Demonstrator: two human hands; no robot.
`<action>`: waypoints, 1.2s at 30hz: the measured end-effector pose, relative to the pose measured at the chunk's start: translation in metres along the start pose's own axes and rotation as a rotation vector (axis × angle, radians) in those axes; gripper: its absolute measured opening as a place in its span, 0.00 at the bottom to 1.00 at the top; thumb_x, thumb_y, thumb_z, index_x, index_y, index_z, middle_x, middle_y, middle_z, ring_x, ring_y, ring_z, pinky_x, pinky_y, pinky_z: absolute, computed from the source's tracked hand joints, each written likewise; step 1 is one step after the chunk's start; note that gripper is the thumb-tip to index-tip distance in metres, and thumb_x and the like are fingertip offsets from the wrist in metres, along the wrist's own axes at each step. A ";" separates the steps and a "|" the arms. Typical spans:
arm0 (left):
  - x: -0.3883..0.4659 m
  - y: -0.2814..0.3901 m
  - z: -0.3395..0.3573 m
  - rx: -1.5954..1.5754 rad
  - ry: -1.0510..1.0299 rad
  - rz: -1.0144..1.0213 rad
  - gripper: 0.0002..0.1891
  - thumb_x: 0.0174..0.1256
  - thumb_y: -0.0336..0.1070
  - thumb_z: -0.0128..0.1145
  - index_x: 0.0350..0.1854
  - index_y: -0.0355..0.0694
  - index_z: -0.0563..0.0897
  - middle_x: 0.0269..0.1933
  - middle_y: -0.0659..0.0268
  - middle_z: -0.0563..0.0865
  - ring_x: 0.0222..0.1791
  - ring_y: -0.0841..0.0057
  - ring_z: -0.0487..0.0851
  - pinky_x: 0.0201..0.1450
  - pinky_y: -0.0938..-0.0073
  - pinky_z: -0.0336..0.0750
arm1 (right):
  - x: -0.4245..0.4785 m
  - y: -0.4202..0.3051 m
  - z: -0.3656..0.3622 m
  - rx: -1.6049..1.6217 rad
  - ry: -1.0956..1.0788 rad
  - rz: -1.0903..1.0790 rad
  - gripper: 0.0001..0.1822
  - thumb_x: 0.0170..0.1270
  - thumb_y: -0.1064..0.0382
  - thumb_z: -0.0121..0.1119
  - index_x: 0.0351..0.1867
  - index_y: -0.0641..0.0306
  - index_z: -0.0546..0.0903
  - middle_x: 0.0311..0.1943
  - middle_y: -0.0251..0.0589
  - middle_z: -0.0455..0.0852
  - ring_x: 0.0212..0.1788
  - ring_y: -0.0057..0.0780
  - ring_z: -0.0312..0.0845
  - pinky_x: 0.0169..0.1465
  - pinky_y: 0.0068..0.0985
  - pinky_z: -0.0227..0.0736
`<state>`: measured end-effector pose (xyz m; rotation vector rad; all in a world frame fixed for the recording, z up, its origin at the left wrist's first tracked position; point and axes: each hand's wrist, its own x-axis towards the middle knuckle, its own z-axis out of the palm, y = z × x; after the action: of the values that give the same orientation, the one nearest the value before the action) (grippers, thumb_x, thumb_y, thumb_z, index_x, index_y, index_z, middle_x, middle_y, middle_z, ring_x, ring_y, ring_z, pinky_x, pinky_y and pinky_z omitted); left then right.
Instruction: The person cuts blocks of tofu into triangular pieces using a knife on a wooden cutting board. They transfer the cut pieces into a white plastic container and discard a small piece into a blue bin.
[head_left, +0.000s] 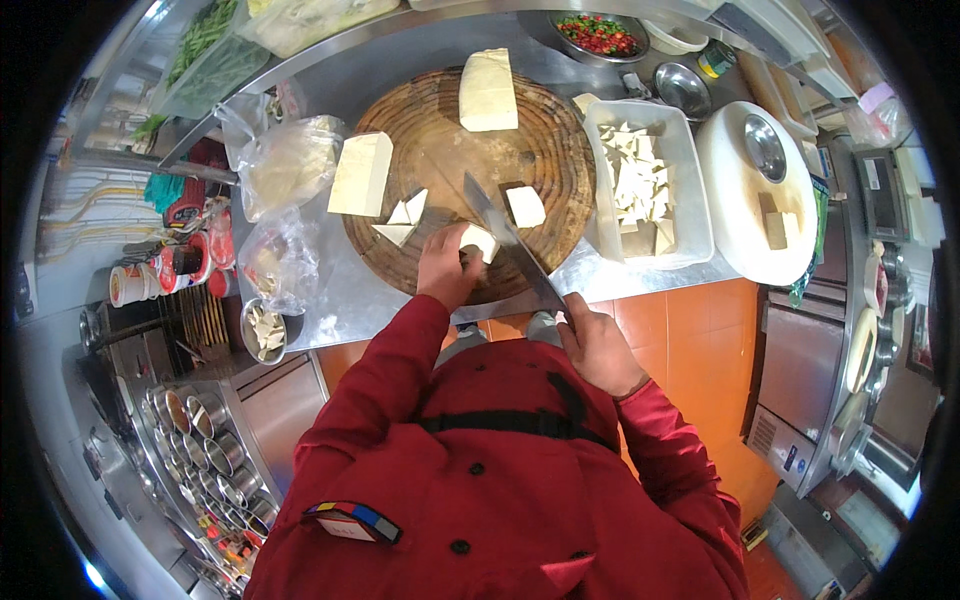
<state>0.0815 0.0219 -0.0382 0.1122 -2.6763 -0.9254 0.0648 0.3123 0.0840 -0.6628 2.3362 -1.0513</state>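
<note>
My left hand (448, 266) grips a small pale block (480, 241), which looks like tofu, at the near part of a round wooden chopping board (427, 112). In my right hand (602, 346) is the handle of a long knife (517, 251); its blade slants up and left across the board, just right of that block. Another small block (526, 207) lies right of the blade. Several cut triangles (405, 214) rest left of my left hand. One large pale block (360, 174) sits at the board's left edge, another (489, 90) at its far side.
Right of the board stands a clear plastic tub (694, 217) of cut pieces, beside a white rounded lid or board (739, 217). Plastic bags (277, 259) and a small metal bowl (264, 332) of pieces are at left. A metal bowl (600, 37) of chopped peppers stands at the back.
</note>
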 end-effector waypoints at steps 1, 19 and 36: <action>-0.002 -0.009 -0.001 -0.046 -0.008 -0.009 0.24 0.66 0.37 0.70 0.63 0.38 0.82 0.57 0.49 0.85 0.59 0.46 0.83 0.63 0.50 0.78 | 0.001 -0.002 0.002 -0.042 -0.008 -0.014 0.14 0.73 0.71 0.61 0.55 0.70 0.73 0.29 0.66 0.85 0.36 0.67 0.85 0.38 0.52 0.75; 0.010 -0.028 0.003 -0.150 0.017 0.120 0.06 0.61 0.27 0.66 0.38 0.35 0.83 0.51 0.53 0.82 0.47 0.52 0.82 0.52 0.55 0.79 | -0.013 -0.035 0.041 -0.187 0.091 -0.014 0.11 0.73 0.69 0.59 0.53 0.68 0.73 0.26 0.60 0.86 0.30 0.62 0.85 0.33 0.54 0.79; 0.007 -0.031 0.001 -0.124 -0.033 0.111 0.10 0.63 0.30 0.65 0.44 0.33 0.84 0.52 0.50 0.82 0.52 0.47 0.82 0.56 0.53 0.79 | -0.005 -0.009 0.061 -0.261 0.041 0.006 0.10 0.73 0.70 0.53 0.52 0.68 0.72 0.30 0.61 0.86 0.34 0.62 0.87 0.36 0.53 0.81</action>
<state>0.0743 -0.0036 -0.0562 -0.0786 -2.6168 -1.0630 0.1077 0.2767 0.0569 -0.7348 2.5346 -0.7703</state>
